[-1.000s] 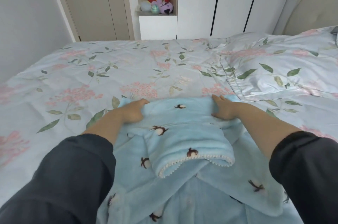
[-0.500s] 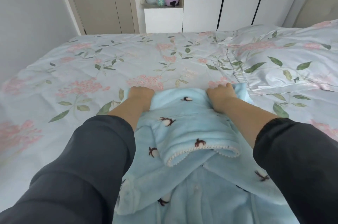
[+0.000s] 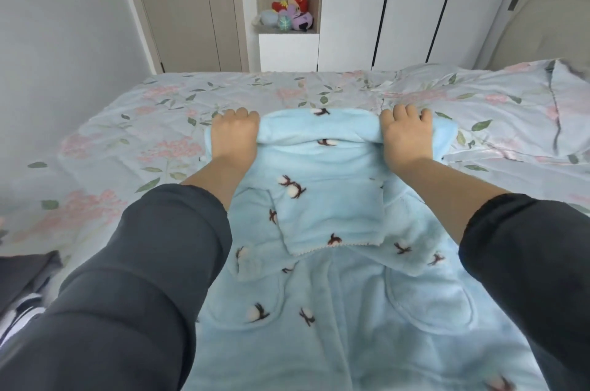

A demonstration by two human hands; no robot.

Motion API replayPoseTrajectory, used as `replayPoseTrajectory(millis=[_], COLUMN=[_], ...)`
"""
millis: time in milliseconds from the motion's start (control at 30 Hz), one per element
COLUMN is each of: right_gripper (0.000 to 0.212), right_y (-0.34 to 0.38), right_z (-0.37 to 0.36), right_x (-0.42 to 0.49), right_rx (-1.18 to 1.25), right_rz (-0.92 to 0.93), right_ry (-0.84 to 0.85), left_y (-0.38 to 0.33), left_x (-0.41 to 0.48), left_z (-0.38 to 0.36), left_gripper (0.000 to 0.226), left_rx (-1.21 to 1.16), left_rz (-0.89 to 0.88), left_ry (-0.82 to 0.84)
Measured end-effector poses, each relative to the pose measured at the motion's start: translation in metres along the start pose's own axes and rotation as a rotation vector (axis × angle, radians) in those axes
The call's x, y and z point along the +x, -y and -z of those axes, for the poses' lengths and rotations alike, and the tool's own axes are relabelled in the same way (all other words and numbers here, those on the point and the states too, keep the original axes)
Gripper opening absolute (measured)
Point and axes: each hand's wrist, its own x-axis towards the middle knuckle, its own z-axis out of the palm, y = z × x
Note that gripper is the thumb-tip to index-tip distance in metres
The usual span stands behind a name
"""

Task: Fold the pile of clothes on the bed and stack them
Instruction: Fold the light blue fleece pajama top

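Head view: both my forearms reach forward over the bed cover (image 3: pixel 134 135), with the fleece garment (image 3: pixel 325 205) between them.
Garment material: thick, soft pile fleece, light blue, printed with small white cotton bolls on brown stems.
Garment position: flat on the bed cover in front of me; the near part is spread wide, and the far edge is doubled into a thick, rounded fold.
Garment details: a rectangular folded panel lies on top at the centre, its lower edge finished with a fine scalloped trim. Two curved patch pockets show on the near part.
Left hand (image 3: pixel 234 135): knuckles up, fingers curled over the left end of the far fold, gripping the fleece.
Right hand (image 3: pixel 407 135): knuckles up, fingers curled over the right end of the far fold, gripping the fleece.
Sleeves (image 3: pixel 127 279): dark grey, smooth cloth, ending short of both bare forearms.
Bed cover surface: smooth, lightly creased fabric, pale blue with pink blossoms and green leaves.
Pillow (image 3: pixel 498 109): same print, plump, just beside my right hand.
Dark clothes (image 3: pixel 22 282): at the lower left edge of the bed, one dark grey piece and one striped piece, blurred.
Plush toys (image 3: pixel 292 15): rounded, red and purple, in a shelf niche beyond the bed.
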Motion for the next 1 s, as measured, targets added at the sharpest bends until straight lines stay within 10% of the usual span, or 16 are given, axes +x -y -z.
replayPoseTrajectory(millis=[433, 567, 700, 833, 1000], right_gripper=[0.029, 0.020, 0.046, 0.045, 0.014], right_y=[-0.022, -0.025, -0.025, -0.024, -0.027], right_z=[0.106, 0.108, 0.084, 0.074, 0.086], right_x=[-0.156, -0.230, -0.297, -0.321, -0.302], right_rx=[0.043, 0.040, 0.064, 0.130, 0.465], right_rz=[0.126, 0.272, 0.348, 0.258, 0.175], right_ry=[-0.181, -0.215, 0.102, 0.441, 0.526], left_y=[0.016, 0.016, 0.007, -0.002, -0.047], left_x=[-0.171, -0.232, -0.279, -0.284, -0.241], left_z=[0.094, 0.103, 0.094, 0.095, 0.091], left_gripper=[0.043, 0.046, 0.041, 0.030, 0.035], left_rx=[-0.028, -0.036, -0.115, -0.342, -0.537], left_rz=[-0.395, -0.520, -0.613, -0.372, -0.063], left_ry=[-0.125, -0.002, 0.341, 0.608, 0.210])
